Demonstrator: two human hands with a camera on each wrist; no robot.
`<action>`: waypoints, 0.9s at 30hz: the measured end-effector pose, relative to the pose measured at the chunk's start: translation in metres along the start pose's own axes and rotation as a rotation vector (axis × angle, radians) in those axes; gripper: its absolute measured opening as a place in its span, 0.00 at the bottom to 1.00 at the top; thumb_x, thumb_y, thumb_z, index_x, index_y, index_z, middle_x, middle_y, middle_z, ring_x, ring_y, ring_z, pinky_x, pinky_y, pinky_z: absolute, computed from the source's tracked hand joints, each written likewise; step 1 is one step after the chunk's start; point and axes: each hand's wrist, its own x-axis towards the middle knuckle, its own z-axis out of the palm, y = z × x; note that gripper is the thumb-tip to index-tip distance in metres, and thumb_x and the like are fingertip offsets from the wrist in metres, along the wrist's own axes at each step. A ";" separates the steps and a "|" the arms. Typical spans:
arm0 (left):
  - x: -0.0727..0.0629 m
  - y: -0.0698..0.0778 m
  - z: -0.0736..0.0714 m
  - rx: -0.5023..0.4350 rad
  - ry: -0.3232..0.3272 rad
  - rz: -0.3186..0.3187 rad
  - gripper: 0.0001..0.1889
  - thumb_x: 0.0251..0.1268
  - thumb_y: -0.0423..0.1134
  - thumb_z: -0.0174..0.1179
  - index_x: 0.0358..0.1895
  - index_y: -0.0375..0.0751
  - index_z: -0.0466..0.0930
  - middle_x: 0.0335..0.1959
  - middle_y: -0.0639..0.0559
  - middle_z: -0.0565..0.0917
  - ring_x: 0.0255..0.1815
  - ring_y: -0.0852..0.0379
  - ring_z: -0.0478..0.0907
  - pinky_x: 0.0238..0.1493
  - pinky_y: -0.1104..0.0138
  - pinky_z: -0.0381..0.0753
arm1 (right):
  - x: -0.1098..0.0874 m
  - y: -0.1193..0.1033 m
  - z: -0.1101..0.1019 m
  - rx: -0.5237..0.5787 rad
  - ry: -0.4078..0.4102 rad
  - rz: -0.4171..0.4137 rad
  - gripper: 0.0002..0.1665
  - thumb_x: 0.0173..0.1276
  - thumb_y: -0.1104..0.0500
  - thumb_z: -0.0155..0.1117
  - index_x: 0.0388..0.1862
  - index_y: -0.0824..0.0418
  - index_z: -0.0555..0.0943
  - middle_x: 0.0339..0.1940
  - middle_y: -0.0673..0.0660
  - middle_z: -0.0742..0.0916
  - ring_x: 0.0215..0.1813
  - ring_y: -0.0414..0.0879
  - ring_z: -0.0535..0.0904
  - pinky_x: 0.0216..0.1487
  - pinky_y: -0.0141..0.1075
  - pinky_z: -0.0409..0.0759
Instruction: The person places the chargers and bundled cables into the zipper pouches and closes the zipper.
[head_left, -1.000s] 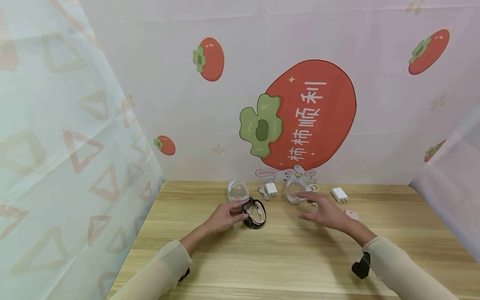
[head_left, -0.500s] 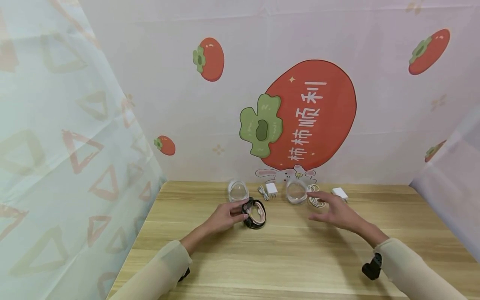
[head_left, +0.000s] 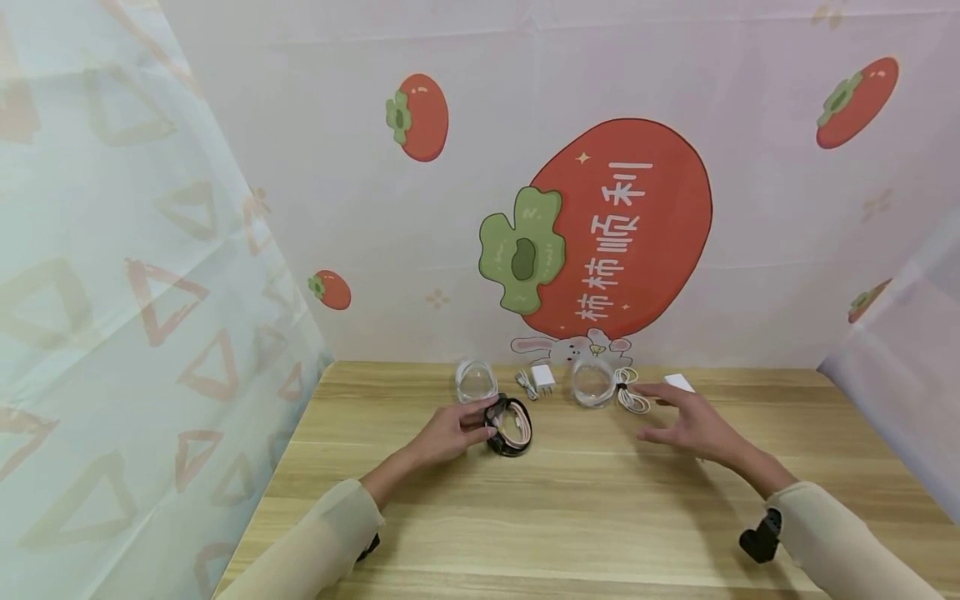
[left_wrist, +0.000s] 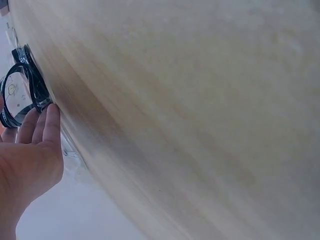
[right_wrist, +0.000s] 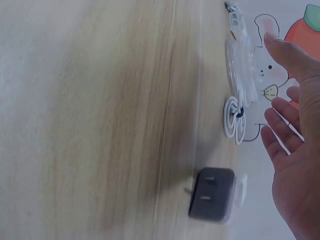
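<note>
With thumb and fingers, my left hand (head_left: 444, 433) grips the left side of a black coiled cable (head_left: 522, 447) standing on the table. A pale pink coiled cable (head_left: 507, 427) shows inside that ring. The left wrist view has the black coil (left_wrist: 34, 82) at the fingertips of the left hand (left_wrist: 37, 155). My right hand (head_left: 693, 425) hovers with its fingers spread and nothing in them. Nearest to it are a tied white cable (head_left: 633, 400) and a white charger plug (head_left: 679, 382), partly covered by the hand. Below it, the right wrist view shows a dark-faced charger plug (right_wrist: 212, 195) with two prongs.
Along the back of the wooden table (head_left: 510, 525) stand a clear coil (head_left: 476, 382), a small white cable (head_left: 527, 384), a white charger plug (head_left: 543, 379) and another clear coil (head_left: 592, 383). A printed cloth (head_left: 420, 208) rises right behind them.
My right hand has moved to the right, away from the right-hand clear coil, uncovering the tied white cable. In the head view it now hides the pinkish plug. My left hand stays put.
</note>
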 end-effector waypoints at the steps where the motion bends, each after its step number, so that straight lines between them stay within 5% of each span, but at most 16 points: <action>1: 0.000 0.000 0.000 0.001 -0.001 0.000 0.29 0.76 0.36 0.66 0.76 0.34 0.72 0.67 0.31 0.80 0.65 0.38 0.83 0.65 0.51 0.82 | -0.001 0.001 -0.001 0.002 0.000 0.003 0.42 0.52 0.58 0.89 0.67 0.66 0.82 0.62 0.63 0.88 0.59 0.58 0.84 0.57 0.47 0.86; 6: 0.001 0.000 0.000 0.005 -0.008 -0.005 0.30 0.76 0.36 0.66 0.77 0.34 0.71 0.68 0.30 0.80 0.66 0.38 0.83 0.66 0.52 0.82 | -0.007 0.004 -0.005 0.006 -0.004 0.035 0.42 0.53 0.57 0.89 0.67 0.65 0.83 0.63 0.64 0.87 0.60 0.60 0.85 0.58 0.36 0.84; 15: 0.001 -0.004 -0.001 0.015 -0.009 -0.013 0.30 0.76 0.37 0.66 0.77 0.37 0.71 0.69 0.32 0.80 0.66 0.40 0.82 0.66 0.56 0.82 | -0.015 0.009 -0.013 0.056 -0.026 0.128 0.44 0.55 0.55 0.88 0.68 0.69 0.81 0.68 0.69 0.83 0.58 0.73 0.84 0.48 0.59 0.88; 21: 0.001 -0.003 -0.002 0.010 -0.015 -0.024 0.30 0.76 0.37 0.66 0.78 0.38 0.71 0.69 0.33 0.80 0.66 0.40 0.82 0.66 0.56 0.82 | -0.021 0.012 -0.020 0.099 -0.051 0.159 0.45 0.57 0.56 0.87 0.70 0.70 0.79 0.70 0.73 0.81 0.60 0.77 0.82 0.54 0.68 0.83; 24: 0.001 -0.002 -0.002 0.015 -0.021 -0.020 0.30 0.76 0.37 0.66 0.78 0.39 0.71 0.69 0.33 0.80 0.66 0.41 0.82 0.66 0.56 0.82 | -0.026 0.017 -0.021 0.092 -0.047 0.159 0.45 0.56 0.55 0.88 0.69 0.69 0.79 0.69 0.71 0.82 0.61 0.76 0.82 0.55 0.65 0.84; 27: 0.002 -0.002 -0.003 0.017 -0.026 -0.018 0.30 0.76 0.37 0.66 0.78 0.39 0.71 0.69 0.34 0.80 0.67 0.41 0.82 0.66 0.56 0.82 | -0.031 0.025 -0.021 0.057 -0.032 0.154 0.44 0.54 0.54 0.89 0.68 0.68 0.81 0.66 0.69 0.85 0.60 0.73 0.83 0.56 0.48 0.88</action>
